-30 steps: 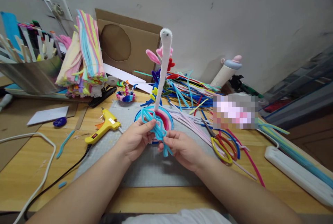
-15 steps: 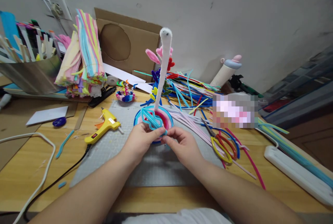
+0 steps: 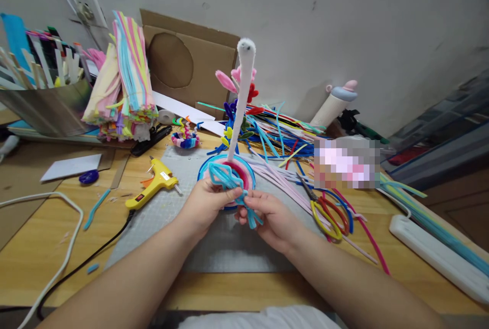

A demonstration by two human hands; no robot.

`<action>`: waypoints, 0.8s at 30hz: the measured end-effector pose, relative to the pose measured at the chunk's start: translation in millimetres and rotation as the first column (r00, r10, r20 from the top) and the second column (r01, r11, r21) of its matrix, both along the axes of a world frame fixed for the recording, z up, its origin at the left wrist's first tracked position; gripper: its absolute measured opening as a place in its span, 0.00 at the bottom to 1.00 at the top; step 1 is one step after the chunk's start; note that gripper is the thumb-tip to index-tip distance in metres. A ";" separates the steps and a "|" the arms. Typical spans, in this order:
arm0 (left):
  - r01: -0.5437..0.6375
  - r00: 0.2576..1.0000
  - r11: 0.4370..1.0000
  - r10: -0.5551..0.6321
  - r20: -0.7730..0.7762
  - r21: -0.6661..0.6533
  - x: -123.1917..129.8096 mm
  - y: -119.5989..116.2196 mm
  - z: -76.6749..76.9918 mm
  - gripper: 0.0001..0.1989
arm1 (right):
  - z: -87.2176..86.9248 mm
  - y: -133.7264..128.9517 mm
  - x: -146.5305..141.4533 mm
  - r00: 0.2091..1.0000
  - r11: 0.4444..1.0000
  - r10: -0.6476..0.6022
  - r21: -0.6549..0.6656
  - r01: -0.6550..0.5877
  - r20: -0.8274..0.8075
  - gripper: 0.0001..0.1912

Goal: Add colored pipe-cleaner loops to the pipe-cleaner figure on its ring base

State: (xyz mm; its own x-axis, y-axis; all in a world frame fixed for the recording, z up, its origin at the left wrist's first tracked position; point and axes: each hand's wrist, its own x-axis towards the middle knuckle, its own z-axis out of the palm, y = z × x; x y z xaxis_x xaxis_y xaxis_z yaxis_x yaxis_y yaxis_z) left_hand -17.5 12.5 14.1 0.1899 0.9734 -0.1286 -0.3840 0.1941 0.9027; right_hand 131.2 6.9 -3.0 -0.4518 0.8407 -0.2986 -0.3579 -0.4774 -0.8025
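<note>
Light-blue pipe cleaners [image 3: 226, 176], bent into loops, are gathered in front of me. My left hand [image 3: 208, 201] is closed on the looped part, thumb on top. Closed fingers of my right hand [image 3: 269, 214] pinch the same bundle at its narrow gathered point, and loose blue ends hang below it. Behind my hands sits a round base [image 3: 250, 166] of coiled pipe cleaners in blue, pink and red, partly hidden. From it rises a tall white fuzzy stem [image 3: 240, 105] with a rounded top, leaning slightly right.
A yellow glue gun [image 3: 155, 184] lies left on the grey cutting mat [image 3: 153, 247]. Scissors [image 3: 328, 214] and loose pipe cleaners lie right. Pipe cleaner bundles [image 3: 128, 74], a metal bin [image 3: 57, 110] and cardboard [image 3: 214, 59] stand behind; a white power strip [image 3: 435, 257] is far right.
My right hand has turned and its fingers have shifted at the gathered point. The bundle's loose blue ends now show hanging below. The view has moved slightly.
</note>
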 end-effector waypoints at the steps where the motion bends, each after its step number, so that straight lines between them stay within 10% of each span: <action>1: 0.037 0.999 0.999 -0.037 0.010 -0.005 -0.5 0.3 0.5 0.08 | -0.1 0.1 0.0 1.000 1.000 0.011 0.003 -0.011 -0.002 0.09; 4: 0.096 0.995 0.995 -0.097 -0.017 -0.014 -2.5 2.4 1.5 0.10 | 0.6 0.5 -0.3 0.993 0.982 -0.089 0.173 0.075 0.074 0.09; 8: -0.102 0.993 0.994 0.104 -0.053 0.028 -8.5 10.6 0.2 0.12 | 1.9 3.0 0.6 0.945 0.897 -0.271 0.406 0.177 0.186 0.10; 13: -0.305 0.951 0.952 0.305 0.039 -0.011 -18.8 20.3 -0.4 0.12 | 0.3 6.3 3.1 0.926 0.880 -0.278 0.454 0.139 0.256 0.10; 24: -0.260 0.964 0.965 0.261 0.043 -0.023 -18.1 19.9 2.2 0.11 | -3.9 8.1 1.3 0.906 0.876 -0.257 0.478 0.071 0.336 0.12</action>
